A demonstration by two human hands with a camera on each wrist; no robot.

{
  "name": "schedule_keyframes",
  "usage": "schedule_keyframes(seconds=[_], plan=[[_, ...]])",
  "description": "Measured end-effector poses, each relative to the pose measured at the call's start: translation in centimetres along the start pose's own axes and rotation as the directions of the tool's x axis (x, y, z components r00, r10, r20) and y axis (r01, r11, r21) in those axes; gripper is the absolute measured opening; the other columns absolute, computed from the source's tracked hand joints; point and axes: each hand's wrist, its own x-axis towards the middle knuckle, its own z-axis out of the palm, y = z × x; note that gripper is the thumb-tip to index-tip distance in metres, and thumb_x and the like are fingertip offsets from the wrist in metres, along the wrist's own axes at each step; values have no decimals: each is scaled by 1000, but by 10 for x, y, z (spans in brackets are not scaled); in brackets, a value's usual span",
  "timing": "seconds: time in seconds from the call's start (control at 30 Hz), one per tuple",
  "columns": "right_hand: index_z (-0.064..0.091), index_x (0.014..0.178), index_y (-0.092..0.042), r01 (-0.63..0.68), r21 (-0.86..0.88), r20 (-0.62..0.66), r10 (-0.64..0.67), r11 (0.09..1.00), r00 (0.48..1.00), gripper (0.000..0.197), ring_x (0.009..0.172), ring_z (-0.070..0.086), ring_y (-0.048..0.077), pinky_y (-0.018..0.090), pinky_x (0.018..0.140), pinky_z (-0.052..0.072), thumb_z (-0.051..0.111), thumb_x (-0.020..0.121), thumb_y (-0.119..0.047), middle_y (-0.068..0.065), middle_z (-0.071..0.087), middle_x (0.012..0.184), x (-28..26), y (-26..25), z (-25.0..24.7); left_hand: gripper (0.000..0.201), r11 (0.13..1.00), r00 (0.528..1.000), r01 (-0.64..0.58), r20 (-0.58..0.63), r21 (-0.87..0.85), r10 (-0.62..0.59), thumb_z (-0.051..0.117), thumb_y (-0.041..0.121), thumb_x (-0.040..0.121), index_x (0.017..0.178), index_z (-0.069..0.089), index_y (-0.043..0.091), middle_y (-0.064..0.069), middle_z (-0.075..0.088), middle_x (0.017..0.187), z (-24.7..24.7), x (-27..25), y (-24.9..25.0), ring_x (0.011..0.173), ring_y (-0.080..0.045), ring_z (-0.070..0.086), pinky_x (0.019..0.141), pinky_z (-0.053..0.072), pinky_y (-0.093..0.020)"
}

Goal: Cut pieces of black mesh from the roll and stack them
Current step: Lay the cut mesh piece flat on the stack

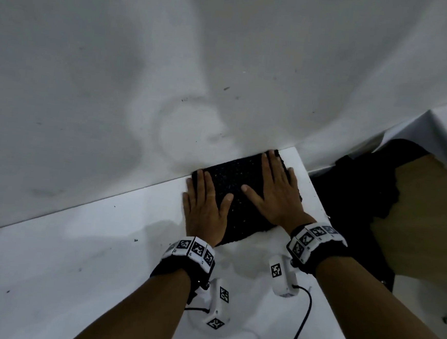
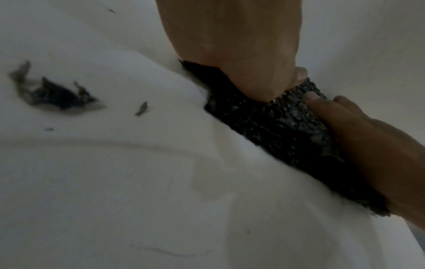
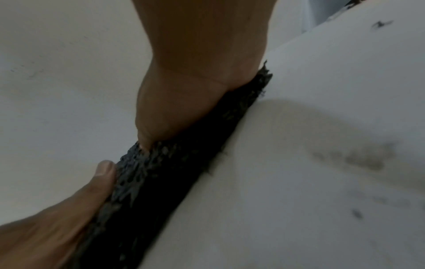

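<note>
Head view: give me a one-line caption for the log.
Both hands, left hand and right hand, press flat on a stack of black mesh at the white table's far edge.

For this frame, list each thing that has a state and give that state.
Mesh stack: flat on the table's far corner, pressed under both hands.
Left hand: open, fingers straight, palm down on the stack.
Right hand: open, palm down on the stack.
Loose black mesh: hanging off the table's right side.
</note>
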Motion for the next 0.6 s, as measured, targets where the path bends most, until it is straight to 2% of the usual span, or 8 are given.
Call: schedule_keyframes(seconds=[0.13, 0.2, 0.3, 0.4, 0.43, 0.5, 0.53, 0.6], plan=[[2, 159, -22, 30, -53, -17, -31, 998, 999, 93, 153, 2, 16, 42, 123, 4, 26, 90, -79, 5, -6, 167, 0, 11, -2, 101, 997, 999, 21, 44, 74, -24, -6, 84, 80, 159, -7, 20, 5, -18, 164, -3, -2, 0, 153, -23, -14, 121, -7, -48], [5, 159, -23, 26, -61, -45, -29, 998, 999, 92, 153, 2, 15, 43, 123, 4, 27, 90, -79, 4, -3, 167, 1, 12, 0, 93, 989, 993, 61, 93, 136, -74, 3, 79, 85, 157, -13, 24, 8, -21, 164, -6, -2, 3, 152, -21, -19, 118, -11, -55], [4, 159, -23, 19, -58, -36, -21, 998, 999, 93, 153, 1, 15, 43, 124, 3, 26, 89, -80, 4, -5, 167, 0, 8, -1, 86, 988, 985, 88, 139, 125, -105, 13, 73, 91, 157, -16, 26, 7, -23, 164, -11, -1, 5, 151, -19, -22, 117, -14, -57], [7, 159, -21, 7, -68, -6, -7, 998, 1000, 97, 153, 5, 24, 48, 122, 8, 21, 85, -83, 6, -4, 167, 0, 4, -5, 81, 992, 982, 76, 166, 101, -92, 19, 67, 96, 157, -14, 26, 7, -21, 165, -16, -2, 5, 152, -17, -21, 118, -13, -56], [11, 159, -20, 4, -83, -11, -5, 997, 1000, 99, 151, 10, 28, 51, 120, 13, 21, 84, -83, 8, 1, 166, 2, 2, -10, 79, 995, 984, 62, 162, 81, -74, 21, 65, 98, 158, -12, 26, 7, -19, 165, -21, -1, 4, 152, -16, -20, 118, -13, -55], [25, 155, -17, 8, -144, -58, -17, 989, 998, 96, 140, 28, 35, 55, 111, 28, 29, 83, -81, 11, 22, 160, 3, -2, -19, 74, 999, 987, 21, 161, 24, -25, 26, 59, 101, 158, -8, 26, 7, -17, 166, -29, -3, -1, 153, -16, -16, 120, -8, -54], [36, 150, -17, 25, -189, -95, -43, 982, 995, 89, 128, 38, 36, 54, 103, 35, 36, 84, -77, 13, 35, 152, 2, -6, -24, 73, 1000, 987, -5, 162, 14, 3, 29, 56, 102, 159, -7, 27, 6, -17, 166, -35, -5, -4, 153, -16, -13, 121, -5, -54], [52, 133, -19, 62, -266, -128, -99, 962, 987, 69, 107, 50, 35, 49, 88, 41, 40, 86, -68, 14, 53, 131, 0, -14, -29, 71, 996, 983, -61, 178, 59, 50, 32, 54, 103, 159, -3, 29, 5, -18, 166, -43, -7, -9, 154, -18, -8, 121, 2, -54]])
